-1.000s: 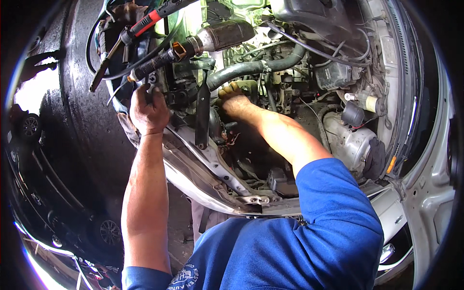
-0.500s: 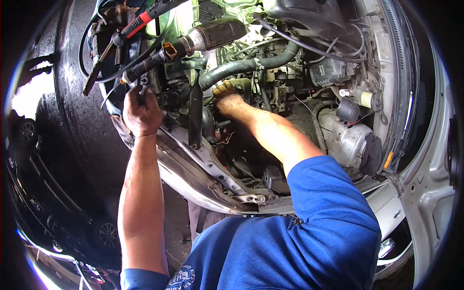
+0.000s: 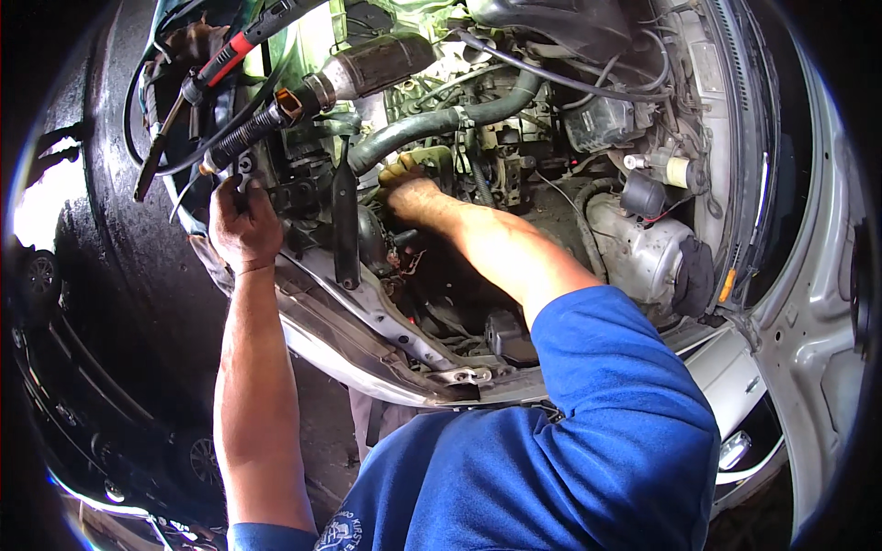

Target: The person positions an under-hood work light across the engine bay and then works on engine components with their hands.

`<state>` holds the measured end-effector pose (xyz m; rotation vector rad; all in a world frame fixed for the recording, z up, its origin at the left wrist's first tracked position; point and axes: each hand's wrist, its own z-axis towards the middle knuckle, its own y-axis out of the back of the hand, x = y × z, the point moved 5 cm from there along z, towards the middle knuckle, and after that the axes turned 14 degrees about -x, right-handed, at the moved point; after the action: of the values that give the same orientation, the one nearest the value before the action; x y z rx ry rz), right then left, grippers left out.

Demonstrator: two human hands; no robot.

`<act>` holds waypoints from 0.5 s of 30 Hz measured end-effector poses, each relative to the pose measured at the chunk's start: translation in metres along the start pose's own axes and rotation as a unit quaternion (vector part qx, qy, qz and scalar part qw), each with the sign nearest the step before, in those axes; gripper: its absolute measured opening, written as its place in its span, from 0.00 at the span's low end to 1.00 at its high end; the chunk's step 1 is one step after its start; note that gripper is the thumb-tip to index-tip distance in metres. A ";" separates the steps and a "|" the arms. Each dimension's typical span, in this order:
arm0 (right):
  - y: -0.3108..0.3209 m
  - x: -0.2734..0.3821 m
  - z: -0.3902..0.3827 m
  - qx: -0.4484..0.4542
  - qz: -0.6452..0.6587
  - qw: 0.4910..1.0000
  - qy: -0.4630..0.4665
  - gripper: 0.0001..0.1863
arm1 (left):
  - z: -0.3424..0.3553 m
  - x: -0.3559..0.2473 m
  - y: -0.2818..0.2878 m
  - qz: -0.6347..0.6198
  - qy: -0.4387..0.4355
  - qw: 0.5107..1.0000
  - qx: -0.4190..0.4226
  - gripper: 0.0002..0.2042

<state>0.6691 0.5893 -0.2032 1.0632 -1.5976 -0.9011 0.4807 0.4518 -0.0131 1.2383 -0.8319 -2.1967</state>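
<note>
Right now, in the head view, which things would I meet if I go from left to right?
Dark, shiny car, person's left hand, long, flat black bar, person's right hand, short black cylinder, small, narrow orange piece.

Left hand (image 3: 245, 228), left of centre: fingers curled near the front rail (image 3: 395, 323) of an open engine bay; grip unclear. Right hand (image 3: 409, 195), centre: just below a thick black hose (image 3: 413, 136), partly shadowed. Upper left: red-and-black tool (image 3: 230, 57), slanted; ribbed tube (image 3: 250, 136) leading to metal canister (image 3: 381, 66). Right: rounded grey housing (image 3: 629, 241). Lower left: dark car (image 3: 101, 395).
</note>
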 end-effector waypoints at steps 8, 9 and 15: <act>-0.039 -0.030 -0.005 0.099 0.060 0.989 -0.094 0.19 | -0.004 -0.010 -0.015 -0.010 0.021 1.000 0.007 0.15; -0.027 -0.017 0.002 0.032 -0.004 0.998 -0.058 0.19 | -0.005 0.001 -0.010 -0.017 0.026 0.999 0.007 0.15; 0.015 0.011 -0.001 0.009 0.040 0.999 0.000 0.22 | -0.003 0.024 -0.003 -0.031 0.032 0.999 0.014 0.14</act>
<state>0.6653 0.5837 -0.1860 1.0048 -1.6394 -0.8334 0.4717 0.4374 -0.0298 1.3579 -0.8103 -2.1892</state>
